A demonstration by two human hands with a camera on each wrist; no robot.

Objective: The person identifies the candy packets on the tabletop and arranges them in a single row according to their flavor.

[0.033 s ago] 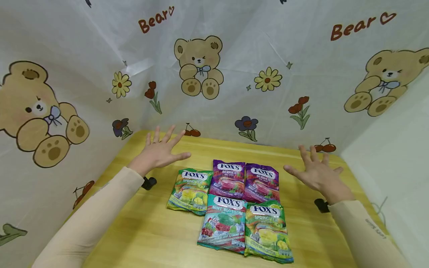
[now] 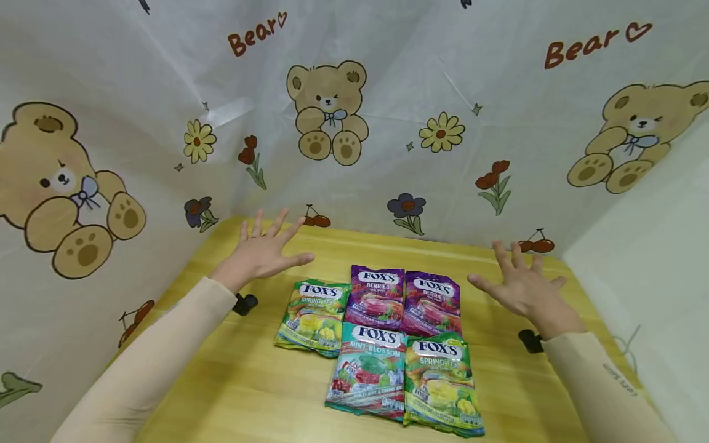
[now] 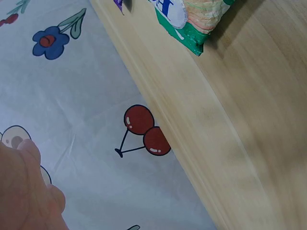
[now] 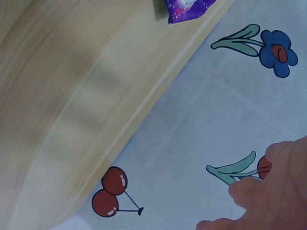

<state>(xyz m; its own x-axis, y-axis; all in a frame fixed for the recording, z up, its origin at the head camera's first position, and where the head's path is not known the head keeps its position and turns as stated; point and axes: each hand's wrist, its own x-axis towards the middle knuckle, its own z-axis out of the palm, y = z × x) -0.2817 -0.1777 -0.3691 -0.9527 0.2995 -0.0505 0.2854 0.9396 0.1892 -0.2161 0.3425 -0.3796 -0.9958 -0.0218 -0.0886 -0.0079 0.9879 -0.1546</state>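
Fingers spread, my left hand (image 2: 257, 255) hovers over the back left of the wooden table, holding nothing. My right hand (image 2: 526, 286) is likewise spread and bare at the right side. Candy bags lie face up between them. At the back are two purple Fox's Berries bags (image 2: 376, 298). A green-yellow Spring Tea bag (image 2: 312, 317) is nearest my left hand. In front sit a teal Mint Blossom bag (image 2: 368, 372) and a second Spring Tea bag (image 2: 443, 387). In the left wrist view a green bag corner (image 3: 192, 36) shows; the right wrist view catches a purple bag corner (image 4: 189, 9).
A pale sheet (image 2: 382, 197) printed with bears, flowers and cherries stands behind the table (image 2: 266, 394) and along its sides. Dark wrist-worn pieces show at the left wrist (image 2: 245, 304) and right wrist (image 2: 530, 340). A thin cable (image 2: 628, 347) runs at the right.
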